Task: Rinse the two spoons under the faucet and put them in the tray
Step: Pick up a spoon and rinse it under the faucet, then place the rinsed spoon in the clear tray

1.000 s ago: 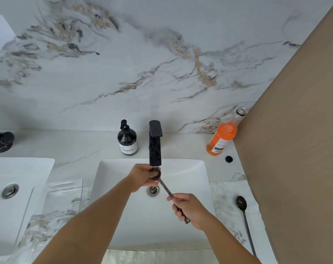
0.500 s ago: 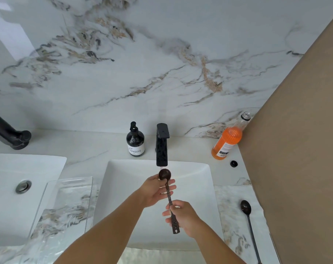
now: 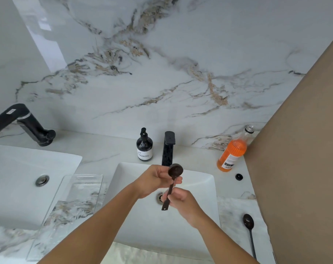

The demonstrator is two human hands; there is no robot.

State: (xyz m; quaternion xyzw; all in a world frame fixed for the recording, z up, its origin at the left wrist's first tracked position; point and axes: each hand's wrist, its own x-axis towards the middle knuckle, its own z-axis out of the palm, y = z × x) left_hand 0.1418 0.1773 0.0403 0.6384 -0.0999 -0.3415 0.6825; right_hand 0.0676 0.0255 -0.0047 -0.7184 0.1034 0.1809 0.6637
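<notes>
A dark spoon [image 3: 174,172] stands nearly upright over the white sink [image 3: 207,189], its round bowl just below the black faucet [image 3: 168,148]. My right hand [image 3: 180,201] grips its handle low down. My left hand [image 3: 156,180] has its fingers on the neck just under the bowl. No water stream is visible. A second dark spoon [image 3: 249,225] lies on the counter to the right of the sink. The clear glass tray [image 3: 66,212] sits left of the sink with nothing in it.
A dark soap pump bottle [image 3: 144,146] stands left of the faucet. An orange bottle [image 3: 232,153] and a small black cap [image 3: 238,177] are at the back right beside a tan wall. A second sink [image 3: 13,187] with a black tap [image 3: 24,122] lies far left.
The spoon has swung from tilted to nearly upright and risen slightly. My right hand slid in closer under my left. The view has shifted left and down.
</notes>
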